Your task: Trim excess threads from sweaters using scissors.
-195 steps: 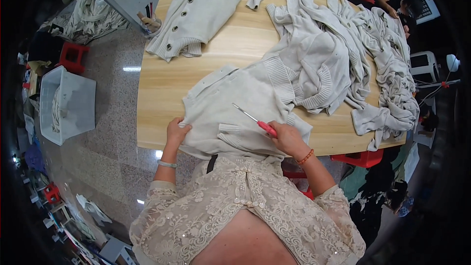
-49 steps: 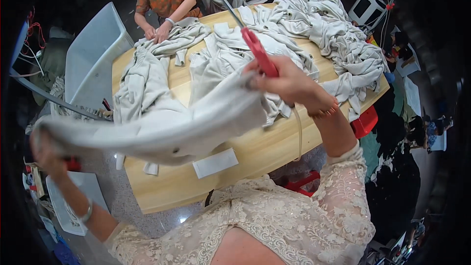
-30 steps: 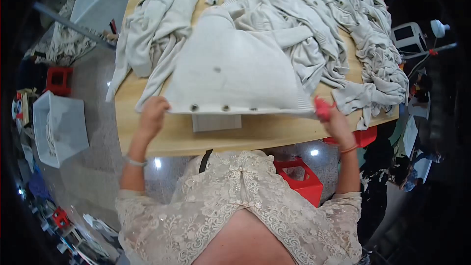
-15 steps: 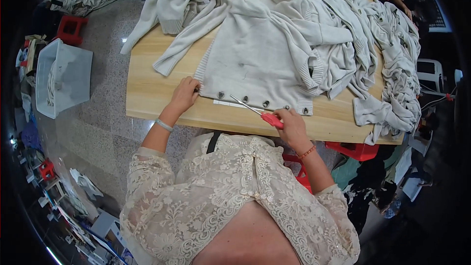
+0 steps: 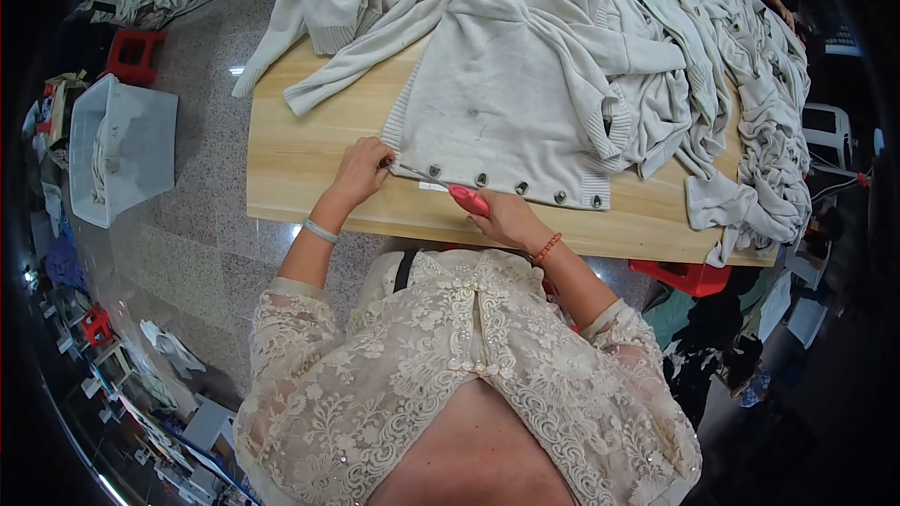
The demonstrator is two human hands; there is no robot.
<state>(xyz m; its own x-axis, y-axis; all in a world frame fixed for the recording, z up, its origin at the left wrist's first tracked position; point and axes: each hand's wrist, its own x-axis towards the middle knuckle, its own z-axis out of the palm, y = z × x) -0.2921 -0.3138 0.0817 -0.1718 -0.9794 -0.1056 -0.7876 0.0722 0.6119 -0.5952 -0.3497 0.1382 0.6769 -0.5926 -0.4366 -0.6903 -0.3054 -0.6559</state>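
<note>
A pale knit cardigan (image 5: pixel 511 98) lies spread on the wooden table (image 5: pixel 300 164), with several dark buttons (image 5: pixel 482 180) in a row along its near edge. My left hand (image 5: pixel 359 173) pinches that edge at its left end, by the ribbed hem; a small dark piece shows at the fingertips. Wrapped in my right hand (image 5: pixel 514 222) is a red-handled tool (image 5: pixel 469 200) with a slim metal shaft. The shaft points left, and its tip lies close to my left fingertips. What exactly the tip touches is too small to tell.
More pale knitwear (image 5: pixel 764 122) is heaped along the table's right side, and another garment (image 5: pixel 366 0) lies at the far left. On the floor stand a translucent bin (image 5: pixel 141 145) and a red stool (image 5: pixel 136 56). Another red stool (image 5: pixel 680 276) sits under the near right edge.
My right hand has moved left with the red-handled tool, bringing its tip to my left fingertips. The cardigan sits slightly further right and up in view. My left hand keeps its pinch.
</note>
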